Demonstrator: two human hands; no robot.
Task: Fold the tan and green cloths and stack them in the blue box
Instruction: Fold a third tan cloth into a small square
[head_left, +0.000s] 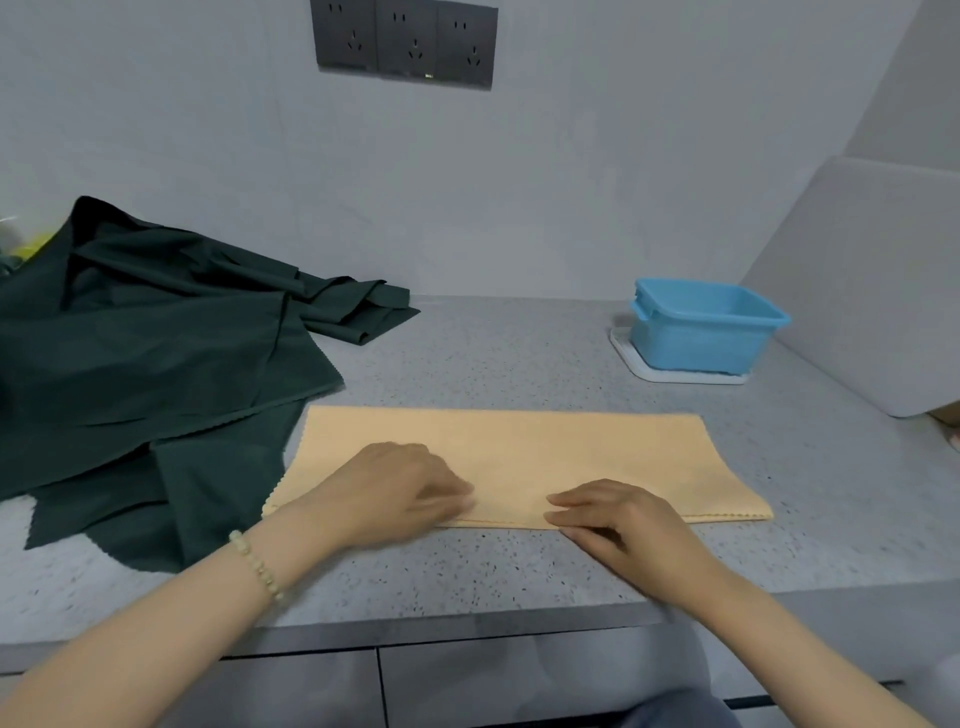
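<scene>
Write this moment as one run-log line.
tan cloth: folded strip on counter | left hand: on near edge, grip unclear | right hand: resting on near edge | green cloth: unfolded, left | blue box: no cloth visible

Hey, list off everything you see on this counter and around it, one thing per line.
tan cloth: one, tan, long flat strip near the counter's front
green cloth: one, dark green, crumpled at left
blue box: one, blue, back right, on a tray
tray: one, white, under the box
counter: one, speckled grey
wall sockets: three, dark grey, wall above
board: one, white, leaning at far right
bracelet: one, pale beads, left wrist
left grip: one, bare hand, on the tan cloth's near edge
right grip: one, bare hand, on the same edge
</scene>
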